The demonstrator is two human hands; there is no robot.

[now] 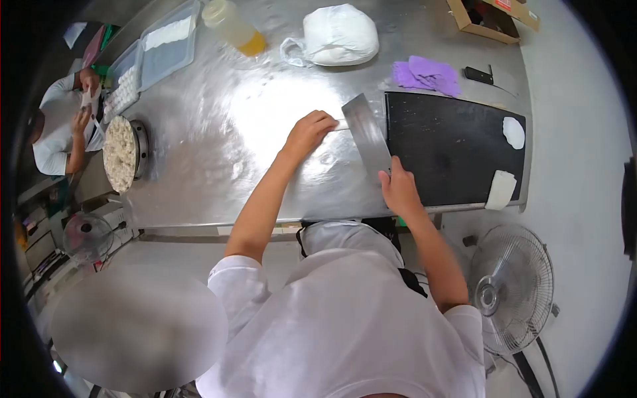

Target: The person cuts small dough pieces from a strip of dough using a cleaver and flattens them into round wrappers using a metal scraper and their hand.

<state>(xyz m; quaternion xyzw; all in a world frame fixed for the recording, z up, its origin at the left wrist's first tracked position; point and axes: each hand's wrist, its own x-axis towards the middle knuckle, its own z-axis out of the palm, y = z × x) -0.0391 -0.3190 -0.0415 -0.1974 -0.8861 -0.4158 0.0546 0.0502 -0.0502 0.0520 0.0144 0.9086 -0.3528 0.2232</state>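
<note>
My right hand [400, 191] is closed around the handle end of a cleaver [366, 132]. Its broad metal blade slants up and left, beside the left edge of a black cutting board [451, 152]. My left hand [308, 134] is closed, fingers together, on the steel table. From its fingertips a thin white strip [341, 125], which looks like dough, reaches to the blade. Most of the strip is hidden under the hand. On the board's right side lies a flat white piece [513, 132], with a folded white cloth [501, 190] below it.
A purple cloth [426, 75], a black-handled knife [479, 75] and a cardboard box [488, 20] lie beyond the board. Farther back are a white plastic bag [340, 35] and an oil bottle [232, 26]. A pan of filling [119, 154] stands left, near a co-worker [56, 132].
</note>
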